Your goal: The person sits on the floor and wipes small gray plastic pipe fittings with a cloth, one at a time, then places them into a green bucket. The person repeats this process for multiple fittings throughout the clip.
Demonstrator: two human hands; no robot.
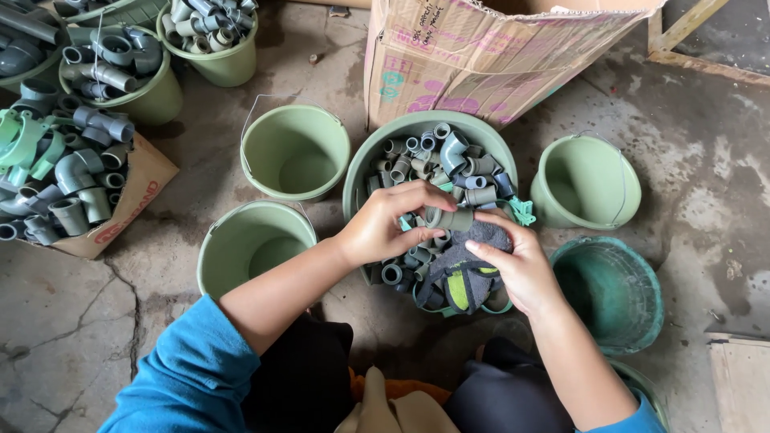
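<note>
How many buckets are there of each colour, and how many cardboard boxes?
Light green buckets with nothing in them: 3
Light green buckets full of grey pipe fittings: 3
Darker teal bucket: 1
Cardboard boxes: 2
Total: 9

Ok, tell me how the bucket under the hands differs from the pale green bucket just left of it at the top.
The bucket under the hands is packed with grey pipe fittings; the pale green bucket shows only its bare inside. The filled one looks wider and duller green. The left hand and right hand, which holds a dark cloth, work over the filled one; nothing touches the other. Both are round, green and upright on the concrete floor.
</note>
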